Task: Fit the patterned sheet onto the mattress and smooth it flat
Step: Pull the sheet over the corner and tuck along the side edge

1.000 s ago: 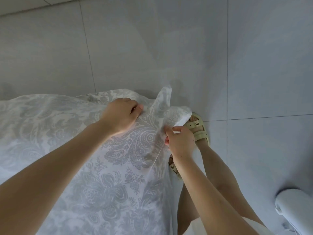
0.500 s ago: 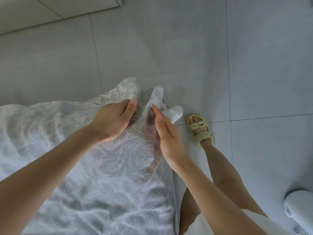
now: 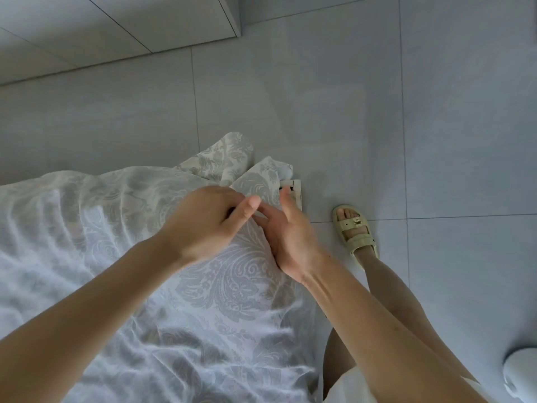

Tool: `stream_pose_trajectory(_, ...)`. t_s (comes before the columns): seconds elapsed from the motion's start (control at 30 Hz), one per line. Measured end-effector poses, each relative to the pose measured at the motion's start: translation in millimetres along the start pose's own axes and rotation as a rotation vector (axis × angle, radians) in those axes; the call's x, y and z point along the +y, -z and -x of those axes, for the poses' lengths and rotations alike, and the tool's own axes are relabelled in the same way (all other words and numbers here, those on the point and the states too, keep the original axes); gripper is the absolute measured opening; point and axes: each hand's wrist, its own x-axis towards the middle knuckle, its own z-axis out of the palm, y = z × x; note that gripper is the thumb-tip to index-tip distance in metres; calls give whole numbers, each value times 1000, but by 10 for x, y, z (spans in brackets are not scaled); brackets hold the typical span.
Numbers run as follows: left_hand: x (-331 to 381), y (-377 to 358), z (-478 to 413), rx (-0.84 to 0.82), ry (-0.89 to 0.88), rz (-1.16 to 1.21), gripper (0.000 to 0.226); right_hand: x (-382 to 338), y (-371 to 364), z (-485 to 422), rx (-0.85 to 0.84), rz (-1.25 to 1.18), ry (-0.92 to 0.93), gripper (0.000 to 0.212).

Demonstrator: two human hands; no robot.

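Observation:
The grey-and-white patterned sheet (image 3: 226,286) lies wrinkled over the mattress and fills the lower left. Its loose corner flaps (image 3: 229,158) bunch up at the far corner. A bare white mattress corner (image 3: 294,191) with a dark label shows beside them. My left hand (image 3: 209,225) rests on the sheet near that corner with its fingers curled into the fabric and its thumb pointing right. My right hand (image 3: 290,237) stands flat against the mattress side, fingers apart, its fingertips meeting the left thumb.
My right foot in a pale green sandal (image 3: 355,229) stands on the grey tiled floor (image 3: 406,112) just right of the mattress. A white rounded object (image 3: 520,373) sits at the lower right edge. A white cabinet base (image 3: 116,30) runs along the top left.
The sheet flap that both hands held up has dropped. My right hand let go and flattened against the mattress side; my left hand moved right to meet it. The mattress corner is now uncovered.

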Motion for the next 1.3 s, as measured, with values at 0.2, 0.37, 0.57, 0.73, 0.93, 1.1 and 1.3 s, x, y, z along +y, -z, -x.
stream_pose_trajectory(0.2,-41,57,3,-122,100,-10,95,-70,-16,123,338,107,178,53)
stream_pose_trajectory(0.37,-53,428,534,-115,195,239,77,-514,-211,-43,208,456,381,56)
stream_pose_trajectory(0.57,-55,635,888,-103,218,277,55,171,-390,-221,-209,672,-176,109)
stream_pose_trajectory(0.73,-44,573,627,-187,307,312,59,474,130,54,36,311,-418,66)
stream_pose_trajectory(0.93,-87,150,-113,-243,341,181,58,374,681,11,383,63,-300,75)
stream_pose_trajectory(1.1,-188,-79,-408,-261,393,297,58,95,1058,69,731,222,22,63)
stream_pose_trajectory(1.3,-301,-160,-561,-297,378,273,56,102,580,-50,242,338,180,56)
